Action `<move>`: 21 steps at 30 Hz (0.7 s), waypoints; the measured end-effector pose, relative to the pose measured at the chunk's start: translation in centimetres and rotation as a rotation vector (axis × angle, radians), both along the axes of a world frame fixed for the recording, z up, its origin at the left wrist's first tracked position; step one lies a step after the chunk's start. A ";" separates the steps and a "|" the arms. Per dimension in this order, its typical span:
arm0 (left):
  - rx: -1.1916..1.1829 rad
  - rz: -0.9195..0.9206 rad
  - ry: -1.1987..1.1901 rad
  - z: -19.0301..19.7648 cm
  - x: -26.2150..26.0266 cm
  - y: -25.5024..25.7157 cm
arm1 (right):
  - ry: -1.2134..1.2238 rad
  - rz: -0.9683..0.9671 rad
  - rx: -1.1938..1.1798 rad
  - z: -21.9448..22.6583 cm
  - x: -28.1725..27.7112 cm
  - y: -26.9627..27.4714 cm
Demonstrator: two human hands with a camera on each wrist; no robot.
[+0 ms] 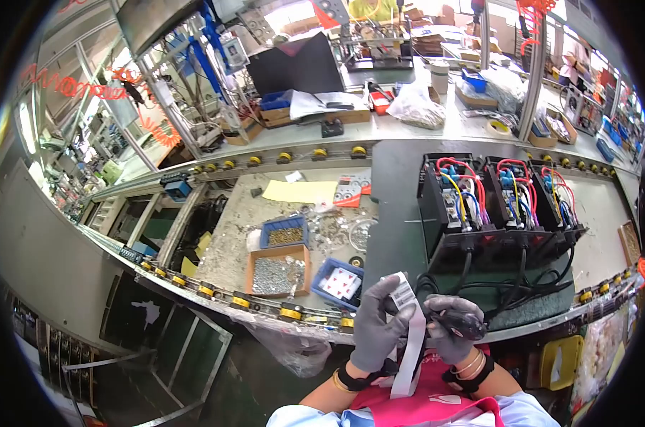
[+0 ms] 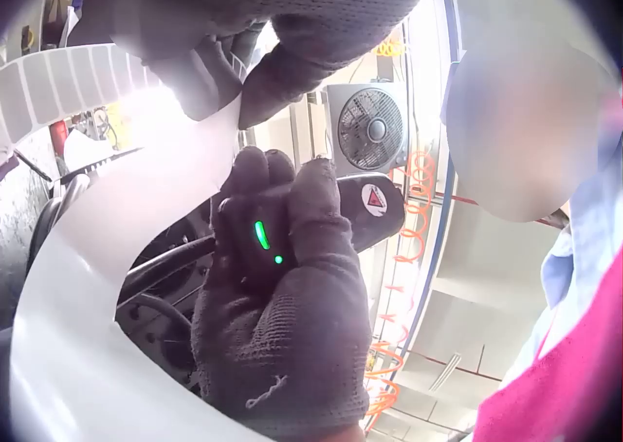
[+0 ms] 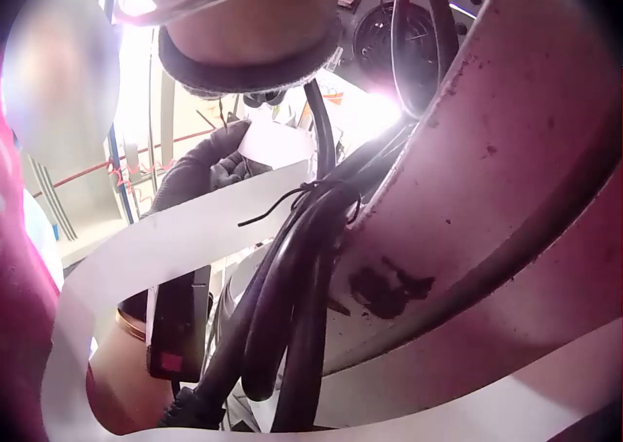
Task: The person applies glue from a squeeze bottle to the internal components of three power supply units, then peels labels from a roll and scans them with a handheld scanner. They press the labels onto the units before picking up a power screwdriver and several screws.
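Note:
My gloved left hand (image 1: 381, 324) pinches a long white label strip (image 1: 410, 356); a printed label with barcode-like lines sits at its fingertips. From there the strip hangs in a loop toward my lap, and the left wrist view shows its row of labels (image 2: 78, 84). My gloved right hand (image 1: 447, 331), close beside the left, grips a black handheld piece (image 2: 263, 233) with green lit marks and a round red-triangle sticker. Below the right wrist, tied black cables (image 3: 292, 296) run past the strip in the right wrist view.
Several open black housings (image 1: 464, 242) with coloured wires stand on the green mat to the right, their black cables trailing forward. At left are a blue bin (image 1: 340, 281) holding red-triangle stickers, a cardboard box of screws (image 1: 278, 270) and a roller rail (image 1: 240, 302).

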State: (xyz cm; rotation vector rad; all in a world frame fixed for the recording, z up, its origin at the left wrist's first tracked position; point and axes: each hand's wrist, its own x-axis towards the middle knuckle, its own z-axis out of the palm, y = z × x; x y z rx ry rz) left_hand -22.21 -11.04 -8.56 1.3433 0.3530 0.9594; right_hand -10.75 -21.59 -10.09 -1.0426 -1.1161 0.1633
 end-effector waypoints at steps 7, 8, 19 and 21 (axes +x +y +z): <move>0.043 0.027 0.035 -0.8 -0.1 -0.4 | 0.437 0.042 0.052 0.2 -1.4 -0.2; 0.050 0.026 0.036 -0.7 -0.1 -0.5 | 0.490 0.063 0.035 0.4 -1.4 -0.5; 0.116 0.053 0.074 -0.3 -0.5 -1.1 | 0.606 0.022 0.084 1.6 -1.6 -0.4; 0.122 0.062 0.064 -0.2 -0.5 -1.2 | 0.604 0.027 0.097 1.8 -1.6 -0.5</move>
